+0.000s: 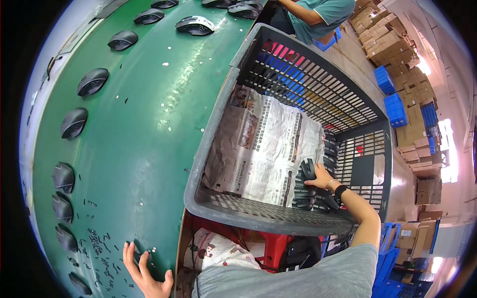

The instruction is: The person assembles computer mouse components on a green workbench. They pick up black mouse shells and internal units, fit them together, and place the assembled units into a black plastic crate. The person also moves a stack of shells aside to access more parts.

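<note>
My right hand (320, 177) reaches into a dark grey plastic crate (278, 227), its fingers closed around a black computer mouse (308, 168). Below and beside that hand, more dark mouse shells (330, 161) are packed close in rows. A printed newspaper sheet (271, 139) covers much of what lies in the crate, so the layer beneath is hidden. At the lower left, my left hand (149, 278) is over the green work table (129, 164), fingers spread and holding nothing.
Along the table's far left stand several dark mice (63, 177), and one with a light patterned top (195, 25) sits at the back. Small black scraps (102, 248) litter the near left. Another person (318, 17) is beyond the crate. Cardboard boxes (417, 119) and blue crates (395, 109) fill the right.
</note>
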`<state>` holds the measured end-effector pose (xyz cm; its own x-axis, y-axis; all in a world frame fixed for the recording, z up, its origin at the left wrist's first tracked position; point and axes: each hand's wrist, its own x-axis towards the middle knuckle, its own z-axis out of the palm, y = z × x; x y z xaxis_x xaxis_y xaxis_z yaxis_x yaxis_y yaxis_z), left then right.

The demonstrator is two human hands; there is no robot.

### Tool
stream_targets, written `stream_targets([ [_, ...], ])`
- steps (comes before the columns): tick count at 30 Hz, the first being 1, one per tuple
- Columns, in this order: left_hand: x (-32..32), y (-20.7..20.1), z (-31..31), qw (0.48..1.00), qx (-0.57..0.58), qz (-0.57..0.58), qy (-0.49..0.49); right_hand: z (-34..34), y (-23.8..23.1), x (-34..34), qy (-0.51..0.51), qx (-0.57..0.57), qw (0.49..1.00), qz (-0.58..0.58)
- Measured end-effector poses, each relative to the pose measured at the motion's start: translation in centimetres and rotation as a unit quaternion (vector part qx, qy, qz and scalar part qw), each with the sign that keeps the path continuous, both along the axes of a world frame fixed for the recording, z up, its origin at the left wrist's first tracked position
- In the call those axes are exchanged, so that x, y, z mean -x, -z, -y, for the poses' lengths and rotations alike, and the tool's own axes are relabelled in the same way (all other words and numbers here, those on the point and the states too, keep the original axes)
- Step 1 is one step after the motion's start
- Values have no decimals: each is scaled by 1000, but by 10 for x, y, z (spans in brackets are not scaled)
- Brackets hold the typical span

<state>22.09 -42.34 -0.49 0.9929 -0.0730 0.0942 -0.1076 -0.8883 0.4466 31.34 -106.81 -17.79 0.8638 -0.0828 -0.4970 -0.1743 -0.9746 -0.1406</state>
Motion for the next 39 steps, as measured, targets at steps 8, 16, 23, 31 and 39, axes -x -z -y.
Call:
stream_targets([
  [8, -8, -13, 5, 1000, 12, 12, 24, 10, -2, -20, 76, -51, 985, -147],
  [16, -9, -14, 6, 1000, 14, 8, 25, 8, -28, -3, -7, -118, 978, -170],
  [23, -8, -11, 7, 1000, 5, 4, 19, -18, -12, 27, -181, 15, 983, -34],
  [31, -14, -14, 9, 999, -5, 13, 36, -27, -5, 28, -71, -107, 982, -139],
  [39, -15, -14, 11, 999, -8, 9, 29, -18, -45, 7, 111, -164, 947, -252],
])
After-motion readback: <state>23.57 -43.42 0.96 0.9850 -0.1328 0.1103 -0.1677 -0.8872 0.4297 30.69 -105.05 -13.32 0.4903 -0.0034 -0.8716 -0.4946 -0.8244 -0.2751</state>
